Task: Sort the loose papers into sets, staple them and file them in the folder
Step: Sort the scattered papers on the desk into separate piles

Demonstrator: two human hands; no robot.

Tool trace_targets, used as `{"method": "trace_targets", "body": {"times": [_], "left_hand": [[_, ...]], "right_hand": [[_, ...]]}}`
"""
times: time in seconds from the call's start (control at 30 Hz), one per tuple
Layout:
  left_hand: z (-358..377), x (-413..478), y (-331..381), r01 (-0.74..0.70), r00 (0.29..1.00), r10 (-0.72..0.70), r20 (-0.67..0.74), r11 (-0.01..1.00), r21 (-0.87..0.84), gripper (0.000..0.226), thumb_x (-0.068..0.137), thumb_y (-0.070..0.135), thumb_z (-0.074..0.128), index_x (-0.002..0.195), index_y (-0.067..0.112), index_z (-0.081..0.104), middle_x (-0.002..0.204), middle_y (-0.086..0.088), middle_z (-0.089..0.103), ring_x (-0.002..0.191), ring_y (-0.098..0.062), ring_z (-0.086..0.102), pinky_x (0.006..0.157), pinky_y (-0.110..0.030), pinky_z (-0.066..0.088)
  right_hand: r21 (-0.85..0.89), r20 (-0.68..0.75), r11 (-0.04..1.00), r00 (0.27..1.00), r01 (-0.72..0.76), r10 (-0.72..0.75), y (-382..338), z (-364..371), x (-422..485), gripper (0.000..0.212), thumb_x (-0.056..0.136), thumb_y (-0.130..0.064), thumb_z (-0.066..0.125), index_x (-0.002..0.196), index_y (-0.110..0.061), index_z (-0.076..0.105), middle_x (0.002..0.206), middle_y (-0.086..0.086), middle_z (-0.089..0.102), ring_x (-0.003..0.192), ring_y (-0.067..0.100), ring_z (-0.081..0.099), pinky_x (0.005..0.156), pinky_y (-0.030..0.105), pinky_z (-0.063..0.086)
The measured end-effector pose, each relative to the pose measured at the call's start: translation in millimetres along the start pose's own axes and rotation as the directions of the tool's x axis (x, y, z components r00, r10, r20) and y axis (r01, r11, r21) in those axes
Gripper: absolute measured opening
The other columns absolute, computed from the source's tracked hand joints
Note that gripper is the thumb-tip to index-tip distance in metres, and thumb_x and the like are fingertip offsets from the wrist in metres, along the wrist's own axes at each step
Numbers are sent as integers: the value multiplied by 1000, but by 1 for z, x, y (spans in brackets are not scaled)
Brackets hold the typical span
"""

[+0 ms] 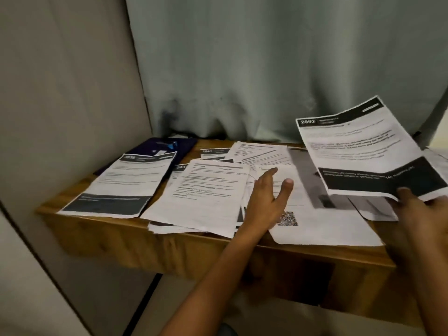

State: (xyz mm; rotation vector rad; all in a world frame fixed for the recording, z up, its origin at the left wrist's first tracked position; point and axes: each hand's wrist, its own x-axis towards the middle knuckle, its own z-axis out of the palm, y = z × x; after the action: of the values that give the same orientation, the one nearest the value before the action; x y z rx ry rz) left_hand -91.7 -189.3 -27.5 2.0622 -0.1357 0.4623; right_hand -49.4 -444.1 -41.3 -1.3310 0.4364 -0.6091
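Loose white printed papers point(206, 190) lie overlapped across the wooden worktop point(97, 229). Left hand point(264, 200), fingers spread, rests flat on them. Right hand point(417, 209) holds a black-banded sheet point(363, 151), raised at 3 o'clock. Judged light, floppy, slippery; grip edges.

Loose papers point(208, 190) spread flat in overlapping heaps, print side up. One sheet point(363, 151) with dark header and footer raised and tilted at right. Dark folder point(184, 145) flat at back left, partly under another page point(121, 183).

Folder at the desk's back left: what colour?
The folder is dark purple-navy; the head view shows it.
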Motion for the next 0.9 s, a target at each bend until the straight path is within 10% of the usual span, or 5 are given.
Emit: {"method": "trace_targets", "body": {"times": [0.53,0.73,0.9], "left_hand": [[-123,-25,-5,123,956,-239,-173,856,-503,79,73,83,40,131,30,52,117,13,65,101,1,62,84,-18,51],[-193,-30,-41,182,836,-333,-436,918,-353,65,84,14,70,141,18,38,132,-3,56,116,-19,58,99,-40,49],[-266,-36,-77,229,776,-280,-566,960,-160,57,86,0,63,138,15,44,131,-5,58,119,-22,56,96,-46,50]], "right_hand": [[43,375,999,926,31,-45,8,139,-167,46,92,-9,60,135,-18,45,123,0,58,110,20,57,92,39,49],[77,520,997,853,17,-55,11,200,-229,46,88,-8,63,131,-18,48,120,1,62,108,20,60,97,42,49],[3,657,1000,754,-4,1,0,234,-254,36,85,-10,69,112,-19,47,104,3,62,98,23,66,77,33,59]]}}
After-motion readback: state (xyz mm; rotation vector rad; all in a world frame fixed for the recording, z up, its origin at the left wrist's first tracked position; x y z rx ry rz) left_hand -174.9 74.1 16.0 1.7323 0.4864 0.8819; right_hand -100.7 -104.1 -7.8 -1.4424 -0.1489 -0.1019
